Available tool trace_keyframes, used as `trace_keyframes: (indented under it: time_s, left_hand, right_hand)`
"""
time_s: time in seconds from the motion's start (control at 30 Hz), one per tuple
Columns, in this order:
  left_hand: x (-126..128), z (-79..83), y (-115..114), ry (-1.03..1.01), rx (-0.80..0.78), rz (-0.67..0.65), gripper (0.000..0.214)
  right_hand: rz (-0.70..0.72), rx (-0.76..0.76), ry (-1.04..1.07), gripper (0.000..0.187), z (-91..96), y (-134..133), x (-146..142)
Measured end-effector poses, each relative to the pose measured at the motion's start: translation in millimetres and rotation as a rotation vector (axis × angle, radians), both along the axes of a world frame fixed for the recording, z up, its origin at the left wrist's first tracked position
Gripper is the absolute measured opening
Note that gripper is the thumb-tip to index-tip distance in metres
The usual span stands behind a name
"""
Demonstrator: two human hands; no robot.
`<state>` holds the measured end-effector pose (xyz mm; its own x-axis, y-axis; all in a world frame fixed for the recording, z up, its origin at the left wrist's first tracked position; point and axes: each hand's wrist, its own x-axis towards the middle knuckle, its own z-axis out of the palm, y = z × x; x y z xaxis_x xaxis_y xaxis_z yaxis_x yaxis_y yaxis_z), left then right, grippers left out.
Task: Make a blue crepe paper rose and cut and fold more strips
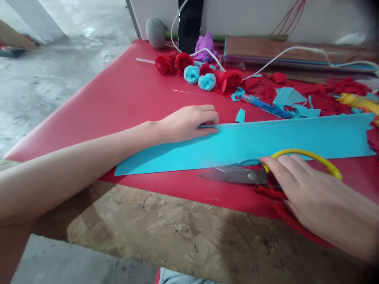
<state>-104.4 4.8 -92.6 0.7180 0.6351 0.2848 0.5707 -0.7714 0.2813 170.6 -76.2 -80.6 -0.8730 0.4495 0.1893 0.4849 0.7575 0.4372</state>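
Observation:
A long strip of blue crepe paper (260, 138) lies across the red table cover, its right end cut unevenly. My left hand (192, 122) is closed at its upper edge, with the thumb on top of the paper and the fingers curled just beyond it. Along the strip's lower edge, my right hand (308, 185) grips scissors (233, 174) with yellow and red handles. Their blades point left and lie against or just beside that edge; the tips are slightly apart. My right fingers partly hide the handles.
Red paper roses (165, 64), blue paper buds (207, 81) and a purple flower (205, 46) lie at the back. Nearby are paper scraps (290, 96), a blue pen-like tool (266, 105), a white cable (291, 48), a dark phone (190, 21) and a grey stone (156, 33).

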Motion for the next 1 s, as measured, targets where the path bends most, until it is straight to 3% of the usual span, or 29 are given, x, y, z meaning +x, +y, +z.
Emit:
trace_keyframes:
  time_s: [1.0]
  left_hand:
    - [0.8, -2.3, -1.4, 0.023, 0.054, 0.028, 0.012]
  right_hand:
    - [-0.029, -0.011, -0.055, 0.037, 2.4, -13.2, -14.5]
